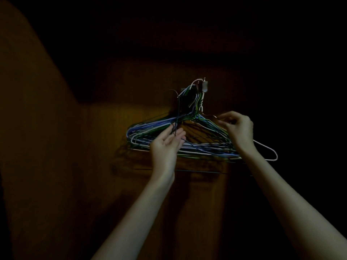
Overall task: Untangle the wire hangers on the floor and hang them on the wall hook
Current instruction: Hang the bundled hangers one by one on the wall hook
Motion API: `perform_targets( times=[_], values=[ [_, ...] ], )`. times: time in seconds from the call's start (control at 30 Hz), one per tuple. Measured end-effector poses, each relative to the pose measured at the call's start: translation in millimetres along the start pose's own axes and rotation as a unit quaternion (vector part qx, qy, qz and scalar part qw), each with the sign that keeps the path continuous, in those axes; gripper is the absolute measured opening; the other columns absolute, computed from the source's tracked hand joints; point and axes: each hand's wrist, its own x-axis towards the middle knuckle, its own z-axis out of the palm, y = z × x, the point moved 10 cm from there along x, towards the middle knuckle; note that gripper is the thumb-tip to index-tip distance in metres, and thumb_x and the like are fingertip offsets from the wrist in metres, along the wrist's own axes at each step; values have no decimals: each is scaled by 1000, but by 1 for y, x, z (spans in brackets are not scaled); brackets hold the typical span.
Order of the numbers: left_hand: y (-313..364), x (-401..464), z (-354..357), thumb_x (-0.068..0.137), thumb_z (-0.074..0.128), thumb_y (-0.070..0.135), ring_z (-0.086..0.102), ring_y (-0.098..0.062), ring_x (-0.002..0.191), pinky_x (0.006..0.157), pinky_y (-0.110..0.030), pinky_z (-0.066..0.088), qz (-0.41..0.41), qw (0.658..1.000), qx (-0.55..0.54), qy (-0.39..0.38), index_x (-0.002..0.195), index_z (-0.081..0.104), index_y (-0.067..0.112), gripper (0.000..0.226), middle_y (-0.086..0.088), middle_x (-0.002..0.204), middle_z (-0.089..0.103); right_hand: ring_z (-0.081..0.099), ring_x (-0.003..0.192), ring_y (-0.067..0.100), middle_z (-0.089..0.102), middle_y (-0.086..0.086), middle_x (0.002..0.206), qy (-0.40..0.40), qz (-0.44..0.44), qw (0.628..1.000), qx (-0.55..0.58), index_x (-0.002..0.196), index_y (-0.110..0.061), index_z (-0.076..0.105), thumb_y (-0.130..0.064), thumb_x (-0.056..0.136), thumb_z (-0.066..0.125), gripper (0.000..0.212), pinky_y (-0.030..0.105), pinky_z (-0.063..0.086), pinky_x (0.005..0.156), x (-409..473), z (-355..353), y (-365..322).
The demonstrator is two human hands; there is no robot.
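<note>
Two bare forearms reach up from the bottom of the view toward a dim brown wood-grain wall [116, 117]. On it, a bundle of thin wire hangers [197, 145] in blue, lilac, green, white and dark coatings hangs by its bent necks from a small pale wall hook [204, 86]; the triangular frames fan out in overlapping layers, and one white hanger [270, 152] sticks out to the right past the rest. The left hand [167, 145] is palm-up against the left slope of the bundle, its grip loosely apart, with the fingertips touching a dark twisted wire [44, 126] that rises in front of the other strands. The right hand [238, 128] sits at the right slope just below the necks, fingers curled together and pinched on a thin copper-toned wire shoulder [208, 115]. Shadows of the frames fall on the wall below the bundle.
</note>
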Motion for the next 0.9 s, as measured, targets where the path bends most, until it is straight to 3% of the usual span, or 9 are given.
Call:
perform_targets(
  times=[0.1,0.3,0.47,0.57,0.63,0.73,0.77,0.83,0.9],
  values=[
    [1,2,0,92,50,-5,66,-8,90,79,-16,54,3,1000,0,-2,133,47,2,42,-1,100,65,63,92,14,69,-5,90,-39,37,999,-8,78,-29,67,-16,82,69,14,43,55,82,6,19,14],
    [-1,4,-4,91,49,-7,65,-10,93,78,-15,54,3,1000,3,-1,133,46,0,43,-4,102,65,63,89,15,65,-5,87,-76,33,997,-10,80,-29,66,-13,85,66,17,36,54,77,2,32,15],
    [-5,1,-10,90,49,-8,64,-10,91,83,-17,54,-13,1000,0,6,134,46,-1,44,-12,111,63,56,95,15,60,3,106,-58,18,993,-101,101,-20,70,-11,89,60,17,29,44,69,-6,30,11],
    [-8,1,-12,90,50,-8,64,-11,92,83,-17,53,-27,1000,5,9,135,45,-1,45,-17,118,61,53,109,21,52,7,118,-56,9,992,-109,114,-18,65,-12,90,59,26,29,45,80,-10,24,3],
    [-10,1,-13,90,49,-10,64,-11,92,82,-16,54,-33,999,11,10,136,44,-2,46,-18,119,60,53,108,23,51,8,119,-48,0,993,-104,119,-16,62,-17,90,60,29,30,46,87,-18,18,-4],
    [-9,-1,-12,91,48,-9,65,-9,92,81,-15,54,-32,999,10,11,136,43,-2,46,-13,112,62,50,91,12,51,4,107,-70,-28,996,-50,110,-11,64,-17,91,59,21,3,37,75,-44,10,-23],
    [-9,-2,-11,91,49,-8,65,-9,92,81,-15,54,-32,999,8,12,136,43,-2,46,-13,113,62,50,89,10,51,2,103,-90,-40,995,-34,106,-11,65,-17,90,59,18,1,35,71,-56,11,-30],
    [-10,-4,-10,91,49,-8,64,-12,94,82,-16,53,-36,999,-5,16,136,43,-2,46,-16,116,62,52,89,9,54,-2,100,-139,-61,988,-16,103,-14,66,-21,88,62,16,7,38,73,-81,17,-38],
    [-11,-6,-7,90,50,-9,64,-14,94,82,-16,53,-42,999,-25,17,136,43,-3,47,-16,115,62,54,90,8,55,-8,101,-169,-79,981,-44,103,-20,66,-27,86,63,18,22,45,77,-101,23,-41]
  ],
)
